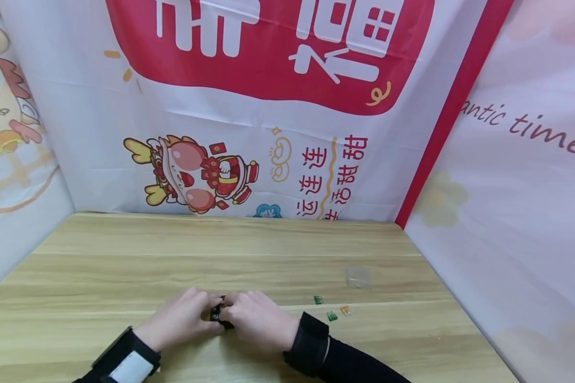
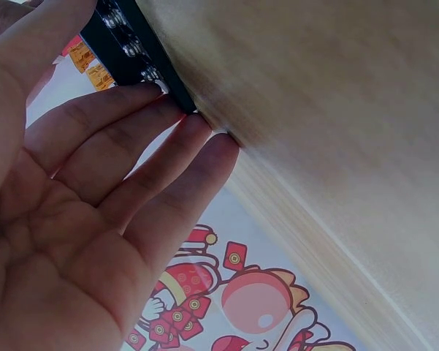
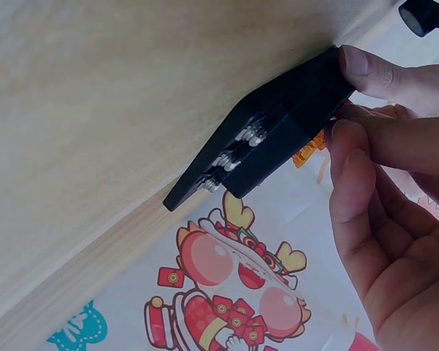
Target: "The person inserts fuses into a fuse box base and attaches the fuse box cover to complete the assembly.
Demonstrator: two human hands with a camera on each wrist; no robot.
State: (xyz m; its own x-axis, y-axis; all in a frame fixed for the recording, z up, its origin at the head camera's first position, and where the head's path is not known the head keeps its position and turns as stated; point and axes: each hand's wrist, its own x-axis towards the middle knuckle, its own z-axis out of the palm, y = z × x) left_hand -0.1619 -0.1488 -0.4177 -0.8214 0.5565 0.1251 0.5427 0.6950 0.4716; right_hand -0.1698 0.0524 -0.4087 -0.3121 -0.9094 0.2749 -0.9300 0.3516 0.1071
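With the left hand (image 1: 187,316), a clamped hold on the black fuse block (image 3: 299,106), tilted between both hands at the wooden table (image 1: 124,250). Probably at seating orange blade fuses (image 3: 308,150); next, likely straight alignment, then a firm push. With the right hand (image 1: 261,320), a curled-in pinch at the same block; cannot tell on which part. Farther right: green blade fuses (image 1: 332,316), a loose orange fuse (image 1: 345,310), a clear box (image 1: 358,277).

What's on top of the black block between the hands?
At least two orange pieces show on top of the black block, with red beside them too hidden to identify. Fingers cover the rest, so anything else up there can't be seen.
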